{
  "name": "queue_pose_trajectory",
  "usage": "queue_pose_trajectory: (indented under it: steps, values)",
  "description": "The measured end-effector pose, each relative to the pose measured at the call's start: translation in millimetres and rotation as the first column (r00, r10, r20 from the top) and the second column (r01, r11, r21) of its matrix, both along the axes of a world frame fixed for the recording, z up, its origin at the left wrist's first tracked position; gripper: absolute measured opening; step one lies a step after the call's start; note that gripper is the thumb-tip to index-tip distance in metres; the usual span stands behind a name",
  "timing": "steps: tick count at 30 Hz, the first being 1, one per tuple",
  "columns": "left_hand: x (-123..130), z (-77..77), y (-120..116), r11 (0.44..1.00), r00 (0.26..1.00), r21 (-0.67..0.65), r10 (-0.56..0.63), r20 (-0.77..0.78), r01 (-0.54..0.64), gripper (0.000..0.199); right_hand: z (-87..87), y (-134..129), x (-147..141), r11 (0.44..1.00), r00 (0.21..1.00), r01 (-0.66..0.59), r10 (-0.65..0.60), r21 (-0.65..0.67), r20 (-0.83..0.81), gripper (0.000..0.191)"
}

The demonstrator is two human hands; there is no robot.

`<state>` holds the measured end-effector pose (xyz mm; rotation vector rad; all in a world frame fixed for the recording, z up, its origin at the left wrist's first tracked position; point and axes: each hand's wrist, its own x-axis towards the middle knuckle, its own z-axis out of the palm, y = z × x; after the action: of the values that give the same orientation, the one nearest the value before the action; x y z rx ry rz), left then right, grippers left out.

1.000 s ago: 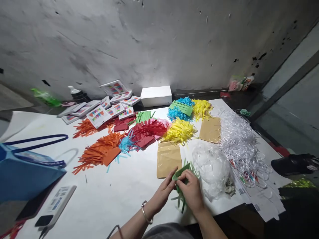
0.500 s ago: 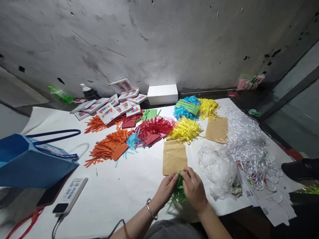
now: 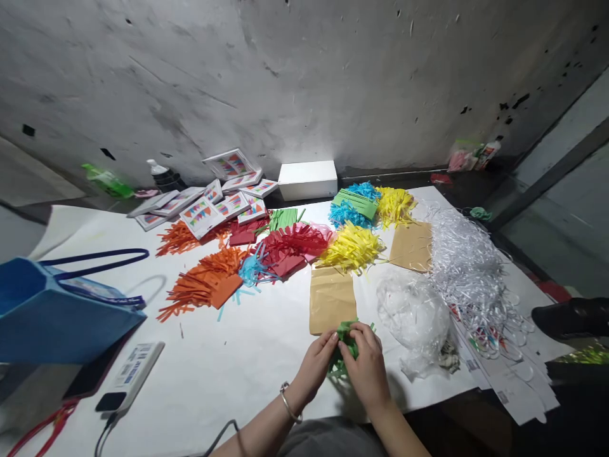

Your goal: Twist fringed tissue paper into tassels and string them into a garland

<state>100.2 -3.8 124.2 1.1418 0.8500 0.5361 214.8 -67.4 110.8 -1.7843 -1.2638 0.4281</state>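
Green fringed paper (image 3: 347,343) is bunched between my two hands near the front edge of the table. My left hand (image 3: 314,365), with a silver bangle at its wrist, pinches the paper from the left. On the other side, my right hand (image 3: 366,365) grips it with bent fingers. Just beyond my hands lies a brown paper sheet (image 3: 332,299). Yellow fringed paper (image 3: 353,247) and red fringed paper (image 3: 292,247) are farther back, with orange fringed paper (image 3: 204,282) to the left.
A crumpled clear plastic bag (image 3: 412,317) and a heap of white strings (image 3: 469,266) are on the right. The left side holds a blue bag (image 3: 71,317) and a white power bank (image 3: 130,374). A white box (image 3: 307,180) stands against the wall.
The green paper has been lifted and gathered up between my fingers; its strips hung down towards me before. My right hand has shifted slightly left.
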Motion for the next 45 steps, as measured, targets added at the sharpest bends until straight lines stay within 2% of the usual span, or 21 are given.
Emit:
queue_pose_trajectory:
  steps: [2, 8, 12, 14, 18, 19, 21, 24, 26, 28, 30, 33, 35, 36, 39, 41, 42, 44, 45]
  values:
    - [0, -1.9, -1, 1.0, 1.0, -0.002, 0.007, 0.016, -0.007, 0.042, -1.9, -1, -2, 1.0, 0.999, -0.02, 0.02, 0.009, -0.028, 0.016]
    - [-1, -2.0, -4, 0.999, 0.999, 0.048, -0.02, -0.029, 0.021, 0.042, 4.2, 0, -5, 0.999, 0.97, 0.009, 0.003, 0.048, -0.244, 0.016]
    - [-1, 2.3, -4, 0.993, 0.997, 0.116, -0.026, -0.068, 0.033, 0.044, 6.5, 4, -2, 0.999, 0.959, 0.012, 0.0, 0.041, -0.284, 0.015]
    - [-2, 2.9, -1, 0.987, 0.995, 0.152, -0.037, -0.093, 0.051, 0.042, 7.6, 6, 3, 0.999, 0.94, -0.021, 0.03, 0.032, -0.339, 0.014]
    - [-5, 1.4, 9, 0.972, 0.983, 0.193, -0.104, -0.151, 0.132, 0.039, 14.7, 9, 17, 0.986, 0.855, -0.168, 0.155, 0.019, -0.495, 0.013]
    - [-6, 1.4, 11, 0.967, 0.978, 0.202, -0.12, -0.17, 0.154, 0.039, 16.6, 9, 21, 0.982, 0.846, -0.186, 0.166, 0.012, -0.506, 0.013]
    - [-9, 2.7, 15, 0.951, 0.965, 0.246, -0.133, -0.224, 0.188, 0.034, 19.0, 8, 25, 0.985, 0.878, -0.174, 0.151, -0.009, -0.454, 0.012]
    - [-12, 7.5, 17, 0.892, 0.933, 0.377, -0.119, -0.34, 0.251, 0.029, 18.4, 6, 24, 0.996, 0.973, -0.093, 0.095, 0.018, -0.213, 0.007]
    - [-13, 10.5, 17, 0.838, 0.911, 0.453, -0.115, -0.397, 0.303, 0.032, 16.9, 4, 19, 0.995, 0.995, -0.072, 0.075, 0.063, -0.06, 0.009]
    - [-14, 11.6, 16, 0.791, 0.891, 0.503, -0.113, -0.44, 0.348, 0.033, 16.6, 4, 14, 0.992, 0.994, -0.11, 0.109, 0.063, 0.024, 0.017]
    - [-17, 10.6, 16, 0.75, 0.867, 0.535, -0.102, -0.488, 0.389, 0.032, 17.5, 5, 13, 0.984, 0.984, -0.174, 0.173, 0.028, 0.029, 0.019]
    - [-21, 6.7, 17, 0.674, 0.834, 0.6, -0.045, -0.55, 0.432, 0.035, 17.8, 6, 16, 0.98, 0.972, -0.195, 0.187, -0.047, -0.145, 0.015]
    - [-23, 4.0, 19, 0.599, 0.841, 0.675, 0.004, -0.541, 0.431, 0.042, 15.3, 8, 18, 0.977, 0.924, -0.191, 0.146, -0.094, -0.354, 0.016]
    - [-24, 2.7, 19, 0.561, 0.85, 0.712, 0.025, -0.526, 0.424, 0.044, 13.2, 8, 19, 0.975, 0.873, -0.195, 0.121, -0.111, -0.472, 0.017]
    - [-25, -0.3, 19, 0.465, 0.876, 0.78, 0.019, -0.482, 0.419, 0.038, 6.8, 8, 16, 0.969, 0.625, -0.209, 0.031, -0.128, -0.78, 0.022]
    - [-26, -1.5, 17, 0.417, 0.885, 0.801, -0.02, -0.466, 0.431, 0.03, 4.3, 6, 12, 0.965, 0.469, -0.229, -0.002, -0.124, -0.883, 0.025]
    - [-27, -1.6, 17, 0.398, 0.89, 0.812, -0.031, -0.454, 0.428, 0.028, 3.8, 5, 10, 0.964, 0.423, -0.24, -0.004, -0.116, -0.906, 0.026]
    - [-29, -0.9, 15, 0.383, 0.909, 0.838, -0.014, -0.417, 0.39, 0.025, 2.9, 3, 7, 0.963, 0.4, -0.252, 0.012, -0.097, -0.916, 0.028]
    - [-29, -0.1, 14, 0.384, 0.919, 0.849, 0.0, -0.394, 0.364, 0.024, 2.0, 2, 7, 0.964, 0.423, -0.249, 0.022, -0.093, -0.906, 0.029]
